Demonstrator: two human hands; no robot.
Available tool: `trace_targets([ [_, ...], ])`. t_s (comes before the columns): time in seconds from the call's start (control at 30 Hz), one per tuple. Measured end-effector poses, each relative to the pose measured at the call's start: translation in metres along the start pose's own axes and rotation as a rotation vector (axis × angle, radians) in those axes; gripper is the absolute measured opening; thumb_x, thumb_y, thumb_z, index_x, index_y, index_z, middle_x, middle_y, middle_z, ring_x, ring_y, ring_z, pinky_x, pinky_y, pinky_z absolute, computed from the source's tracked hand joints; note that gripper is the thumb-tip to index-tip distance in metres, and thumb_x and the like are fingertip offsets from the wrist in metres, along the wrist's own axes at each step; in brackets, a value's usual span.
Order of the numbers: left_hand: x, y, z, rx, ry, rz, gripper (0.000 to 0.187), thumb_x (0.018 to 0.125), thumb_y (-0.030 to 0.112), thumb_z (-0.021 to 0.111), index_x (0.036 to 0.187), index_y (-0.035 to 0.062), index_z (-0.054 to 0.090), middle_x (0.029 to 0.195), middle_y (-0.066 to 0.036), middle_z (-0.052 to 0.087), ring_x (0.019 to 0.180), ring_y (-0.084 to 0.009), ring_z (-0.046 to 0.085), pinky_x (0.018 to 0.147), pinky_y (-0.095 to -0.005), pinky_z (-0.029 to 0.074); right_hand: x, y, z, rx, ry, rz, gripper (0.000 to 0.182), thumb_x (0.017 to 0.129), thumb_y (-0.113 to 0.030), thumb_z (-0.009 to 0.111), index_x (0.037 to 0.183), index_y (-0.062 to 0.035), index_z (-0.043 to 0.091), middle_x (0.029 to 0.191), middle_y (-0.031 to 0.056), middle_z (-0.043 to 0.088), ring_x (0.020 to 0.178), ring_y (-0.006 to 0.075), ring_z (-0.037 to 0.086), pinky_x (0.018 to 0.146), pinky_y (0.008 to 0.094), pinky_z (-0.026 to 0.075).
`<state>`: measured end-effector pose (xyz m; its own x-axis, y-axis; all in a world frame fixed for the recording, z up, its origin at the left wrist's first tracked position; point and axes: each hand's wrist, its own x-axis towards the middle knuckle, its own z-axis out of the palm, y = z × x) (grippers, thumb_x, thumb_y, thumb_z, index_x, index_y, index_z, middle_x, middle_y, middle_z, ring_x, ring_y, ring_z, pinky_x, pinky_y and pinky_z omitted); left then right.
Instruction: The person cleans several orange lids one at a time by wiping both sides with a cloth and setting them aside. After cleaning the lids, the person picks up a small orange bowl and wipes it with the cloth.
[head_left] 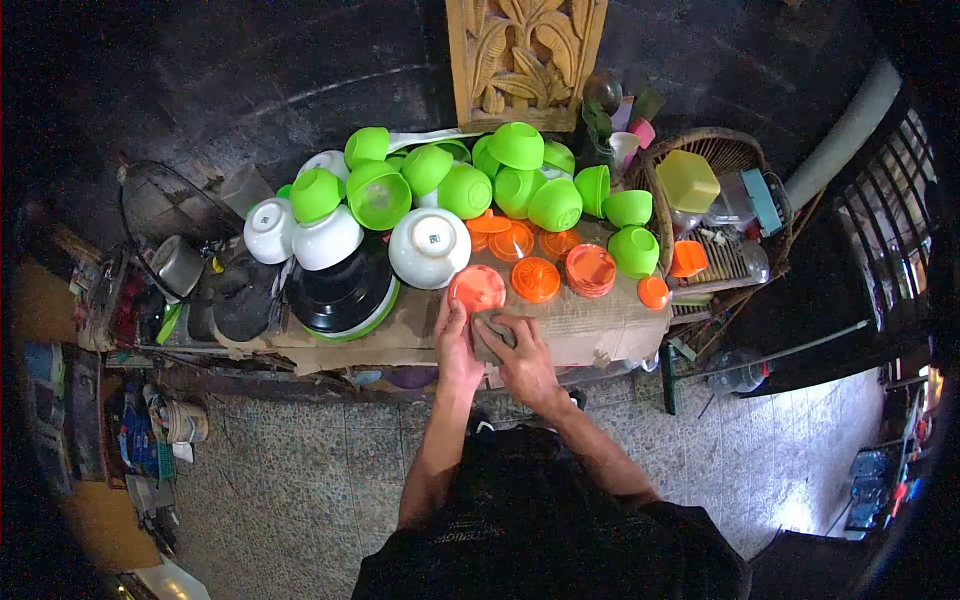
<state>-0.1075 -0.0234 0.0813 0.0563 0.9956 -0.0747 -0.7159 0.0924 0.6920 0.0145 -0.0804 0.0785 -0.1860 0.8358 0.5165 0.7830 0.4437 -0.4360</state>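
Note:
My left hand (458,350) is closed on the edge of a round orange lid (477,286), held up at the front of the table. My right hand (527,368), fingers bent, grips a greyish cloth (489,341) just below the lid. Beyond them lie a ridged orange lid (535,280), a stack of orange lids (591,268) and another flat one (512,241). A white bowl (430,250) rests upside down to the left of these. Green bowls (465,191) are heaped behind, many of them overturned or tilted.
Cardboard (630,330) covers the tabletop. Black plates (343,290) lie to the left, near a metal pot (177,265). A wicker basket (752,152) with plastic containers stands on the right. Behind the bowls rises a carved wooden panel (525,60). The floor (300,480) is tiled.

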Motion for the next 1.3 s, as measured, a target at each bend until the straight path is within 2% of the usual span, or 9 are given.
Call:
trace_targets([
  [0.07,0.002,-0.006,-0.012,-0.177,-0.142,-0.057,0.051,0.106,0.033,0.058,0.148,0.0065,0.046,0.141,-0.01,0.059,0.126,-0.0236,0.06,0.106,-0.0438,0.051,-0.004,0.006,-0.001,0.056,0.007,0.021,0.076,0.065,0.007,0.066,0.138,-0.0136,0.066,0.127,0.0153,0.056,0.116,0.038,0.053,0.101,0.0461,0.05],
  [0.27,0.006,-0.01,-0.018,-0.256,-0.164,-0.144,0.048,0.107,0.031,0.056,0.147,0.0063,0.047,0.142,-0.012,0.06,0.127,-0.0267,0.061,0.104,-0.0447,0.053,-0.005,0.018,-0.001,0.112,0.2,0.045,0.077,0.065,0.009,0.068,0.138,-0.0135,0.066,0.123,0.0151,0.058,0.112,0.0354,0.057,0.097,0.0437,0.051],
  [0.37,0.007,-0.005,-0.012,-0.196,-0.244,-0.136,0.047,0.106,0.034,0.058,0.141,0.0041,0.05,0.138,-0.01,0.061,0.125,-0.0246,0.062,0.106,-0.0443,0.053,-0.001,0.016,0.002,0.386,0.264,0.27,0.073,0.066,0.011,0.066,0.136,-0.0107,0.068,0.121,0.016,0.058,0.112,0.0344,0.057,0.096,0.0417,0.051],
  [0.43,0.004,-0.003,-0.011,-0.134,-0.212,-0.14,0.047,0.106,0.034,0.058,0.141,0.0033,0.051,0.137,-0.011,0.062,0.124,-0.0243,0.063,0.106,-0.0436,0.053,0.01,0.011,-0.007,0.415,0.345,0.399,0.048,0.08,0.008,0.067,0.126,-0.0045,0.071,0.113,0.0151,0.062,0.103,0.0293,0.063,0.091,0.0376,0.051],
  [0.53,0.004,-0.001,-0.012,-0.011,-0.207,-0.141,0.047,0.106,0.034,0.057,0.141,0.0022,0.053,0.135,-0.011,0.064,0.122,-0.0235,0.065,0.106,-0.0424,0.054,0.018,0.02,-0.012,0.402,0.317,0.415,0.047,0.079,0.008,0.068,0.125,-0.0029,0.072,0.111,0.0159,0.063,0.103,0.0311,0.063,0.091,0.0377,0.051],
  [0.7,0.002,0.003,-0.006,0.193,-0.285,-0.14,0.047,0.106,0.038,0.057,0.138,0.0027,0.057,0.128,-0.009,0.068,0.116,-0.0202,0.068,0.096,-0.0385,0.059,0.03,0.024,-0.021,0.346,0.261,0.377,0.048,0.077,0.008,0.069,0.123,-0.002,0.071,0.109,0.0168,0.063,0.102,0.0334,0.062,0.094,0.0387,0.049],
  [0.9,0.004,-0.027,-0.037,0.434,-0.253,-0.235,0.049,0.108,0.045,0.053,0.138,0.0066,0.059,0.114,-0.002,0.068,0.104,-0.0125,0.066,0.091,-0.0287,0.052,0.035,0.011,-0.031,0.127,0.188,0.245,0.063,0.069,0.004,0.074,0.131,-0.0035,0.067,0.118,0.0173,0.06,0.11,0.0379,0.058,0.094,0.0436,0.052],
  [1.1,-0.017,-0.01,0.01,0.034,0.059,-0.256,0.05,0.107,0.052,0.052,0.132,0.0102,0.062,0.123,-0.001,0.065,0.116,-0.0133,0.06,0.096,-0.0321,0.048,0.033,-0.008,-0.022,-0.189,0.054,-0.032,0.051,0.082,-0.013,0.064,0.133,-0.0085,0.068,0.132,0.0068,0.059,0.114,0.0305,0.056,0.092,0.0406,0.054],
  [1.3,-0.015,-0.015,-0.004,-0.115,0.144,-0.282,0.051,0.106,0.049,0.054,0.137,0.0094,0.057,0.13,-0.005,0.064,0.12,-0.0189,0.06,0.1,-0.036,0.049,0.025,-0.002,-0.007,-0.181,0.05,-0.106,0.051,0.077,-0.012,0.068,0.127,-0.0095,0.07,0.131,0.0067,0.061,0.112,0.0319,0.057,0.095,0.0417,0.053],
])
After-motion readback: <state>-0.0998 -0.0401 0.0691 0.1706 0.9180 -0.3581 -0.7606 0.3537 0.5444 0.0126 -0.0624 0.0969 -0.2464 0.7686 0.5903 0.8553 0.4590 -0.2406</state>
